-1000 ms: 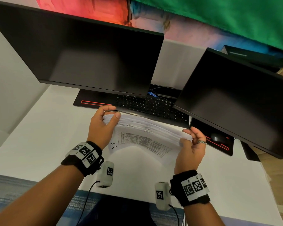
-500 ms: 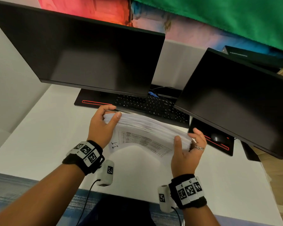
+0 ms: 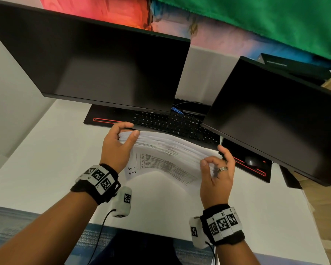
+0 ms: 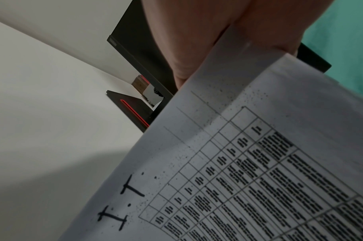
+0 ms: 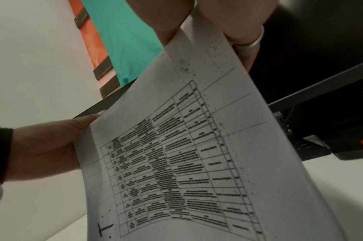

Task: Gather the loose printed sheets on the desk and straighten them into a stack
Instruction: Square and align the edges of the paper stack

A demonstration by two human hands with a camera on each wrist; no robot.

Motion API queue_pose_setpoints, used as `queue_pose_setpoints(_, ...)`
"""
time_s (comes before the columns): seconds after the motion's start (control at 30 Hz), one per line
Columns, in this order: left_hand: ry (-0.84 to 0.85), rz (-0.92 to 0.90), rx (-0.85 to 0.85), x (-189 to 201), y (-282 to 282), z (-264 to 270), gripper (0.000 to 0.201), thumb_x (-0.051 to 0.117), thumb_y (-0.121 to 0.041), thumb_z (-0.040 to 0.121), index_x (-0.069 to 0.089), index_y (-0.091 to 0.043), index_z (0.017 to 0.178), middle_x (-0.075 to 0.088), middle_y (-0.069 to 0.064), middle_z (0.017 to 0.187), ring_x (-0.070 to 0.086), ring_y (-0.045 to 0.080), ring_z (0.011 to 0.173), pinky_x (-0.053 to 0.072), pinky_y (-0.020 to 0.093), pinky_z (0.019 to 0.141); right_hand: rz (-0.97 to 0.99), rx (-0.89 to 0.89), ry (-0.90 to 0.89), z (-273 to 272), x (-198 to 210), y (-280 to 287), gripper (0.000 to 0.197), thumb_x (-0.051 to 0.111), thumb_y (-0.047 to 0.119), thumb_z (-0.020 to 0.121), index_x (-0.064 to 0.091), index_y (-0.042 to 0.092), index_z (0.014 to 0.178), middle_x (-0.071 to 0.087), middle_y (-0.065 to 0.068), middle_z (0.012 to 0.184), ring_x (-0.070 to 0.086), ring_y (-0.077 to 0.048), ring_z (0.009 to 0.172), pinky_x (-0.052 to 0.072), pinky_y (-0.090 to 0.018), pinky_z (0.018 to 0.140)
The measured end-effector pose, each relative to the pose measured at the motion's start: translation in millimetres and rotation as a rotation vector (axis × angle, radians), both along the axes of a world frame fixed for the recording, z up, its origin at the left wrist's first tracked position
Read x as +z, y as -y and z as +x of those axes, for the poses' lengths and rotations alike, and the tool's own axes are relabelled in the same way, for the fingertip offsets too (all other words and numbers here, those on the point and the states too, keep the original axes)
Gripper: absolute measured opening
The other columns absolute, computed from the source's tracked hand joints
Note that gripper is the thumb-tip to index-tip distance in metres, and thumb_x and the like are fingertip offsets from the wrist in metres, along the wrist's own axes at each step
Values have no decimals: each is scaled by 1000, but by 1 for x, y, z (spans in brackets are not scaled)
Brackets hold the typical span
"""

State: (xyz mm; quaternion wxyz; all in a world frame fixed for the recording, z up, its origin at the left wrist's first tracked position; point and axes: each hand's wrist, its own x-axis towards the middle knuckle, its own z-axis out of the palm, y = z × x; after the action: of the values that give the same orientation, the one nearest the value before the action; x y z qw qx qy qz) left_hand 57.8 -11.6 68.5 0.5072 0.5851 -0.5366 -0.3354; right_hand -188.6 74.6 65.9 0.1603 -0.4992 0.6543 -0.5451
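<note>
A thick stack of printed sheets (image 3: 168, 148) stands on edge on the white desk (image 3: 46, 159), its near face showing a printed table and a hand-drawn "I.T". My left hand (image 3: 122, 138) grips the stack's left end, thumb on the near face and fingers curled over the top. My right hand (image 3: 216, 161) holds the right end, thumb in front and fingers behind. The left wrist view shows the printed sheet (image 4: 248, 163) close up under my fingers (image 4: 186, 48). In the right wrist view the same sheet (image 5: 186, 154) bows between both hands.
Two dark monitors (image 3: 107, 60) (image 3: 275, 115) hang over the desk's far side. A black keyboard (image 3: 172, 123) lies on a black mat with red trim, just behind the stack. A mouse (image 3: 251, 160) sits under the right monitor. Cardboard boxes stand at the right edge.
My right hand has shifted its hold on the stack's right end: the thumb that lay straight up the near face is now bent in toward the fingers. The left hand has stayed put.
</note>
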Motion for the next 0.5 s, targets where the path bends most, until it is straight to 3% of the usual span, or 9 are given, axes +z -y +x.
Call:
queue_pose_setpoints(0.13, 9, -6, 2, 0, 1, 0, 25, 69, -26, 90, 61, -21, 113, 64, -11, 100, 62, 3, 85, 52, 18, 73, -40, 40, -47, -2, -1, -2, 19, 66, 8, 92, 68, 27, 94, 46, 1, 146, 37, 4, 135, 46, -46, 108)
queue_pose_setpoints(0.23, 5, -11, 3, -1, 2, -1, 26, 69, -26, 90, 61, -19, 114, 65, -9, 101, 63, 6, 86, 52, 17, 73, -23, 90, -68, -3, 0, -1, 17, 69, 12, 90, 69, 27, 98, 43, 2, 149, 37, 1, 138, 43, -45, 111)
queue_pose_setpoints(0.33, -5, -9, 4, 0, 1, -1, 25, 69, -26, 90, 61, -19, 113, 65, -9, 100, 64, 9, 87, 52, 19, 73, -16, 125, -112, -5, 0, -1, 16, 70, 15, 89, 72, 27, 101, 41, 2, 150, 39, -8, 138, 39, -38, 114)
queue_pose_setpoints(0.4, -1, -9, 6, 0, 1, -1, 25, 69, -26, 91, 61, -19, 113, 64, -10, 99, 63, 7, 86, 52, 18, 73, 0, 119, -131, -5, -3, -1, 14, 69, 19, 89, 76, 19, 101, 42, 2, 149, 40, -12, 138, 40, -35, 113)
queue_pose_setpoints(0.5, 7, -19, 2, 0, 1, -1, 24, 69, -26, 91, 61, -19, 112, 64, -12, 100, 61, -2, 83, 50, 11, 72, 15, 72, -121, -5, -6, -3, 21, 69, 20, 89, 76, 10, 106, 42, 4, 148, 34, 7, 136, 28, -11, 113)
